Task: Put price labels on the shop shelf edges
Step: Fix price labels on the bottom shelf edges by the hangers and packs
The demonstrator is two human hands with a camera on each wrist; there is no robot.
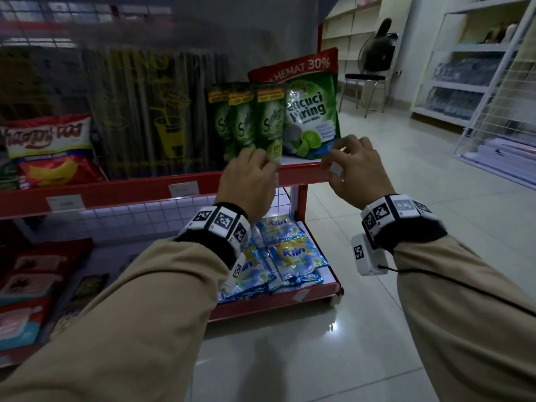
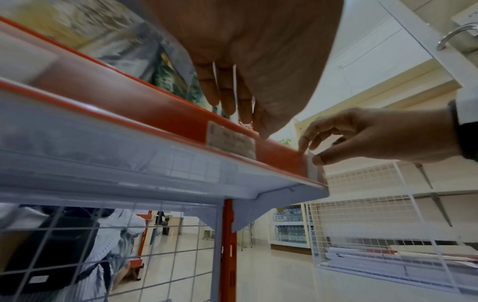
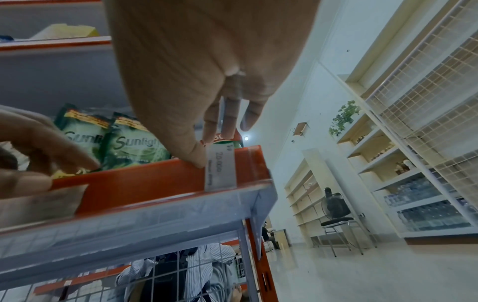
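My right hand (image 1: 333, 166) pinches a small white price label (image 1: 337, 170) between thumb and forefinger. It holds the label against the red shelf edge (image 1: 145, 192) near its right end. In the right wrist view the label (image 3: 221, 169) stands upright on the shelf edge (image 3: 145, 179), with the thumb (image 3: 196, 157) at its left side. My left hand (image 1: 266, 163) is a short way to the left. Its fingers (image 2: 225, 102) are nearly straight and reach over the shelf's top rim (image 2: 155, 114). Another label (image 2: 231, 144) sits in the strip below that hand.
Green Sunlight pouches (image 1: 261, 123) and a larger green pouch (image 1: 313, 111) stand on the shelf just behind my hands. Two labels (image 1: 183, 189) sit further left. Blue sachets (image 1: 290, 256) fill the lower shelf. A chair (image 1: 368, 82) and white wire racks (image 1: 493, 111) stand across the tiled floor.
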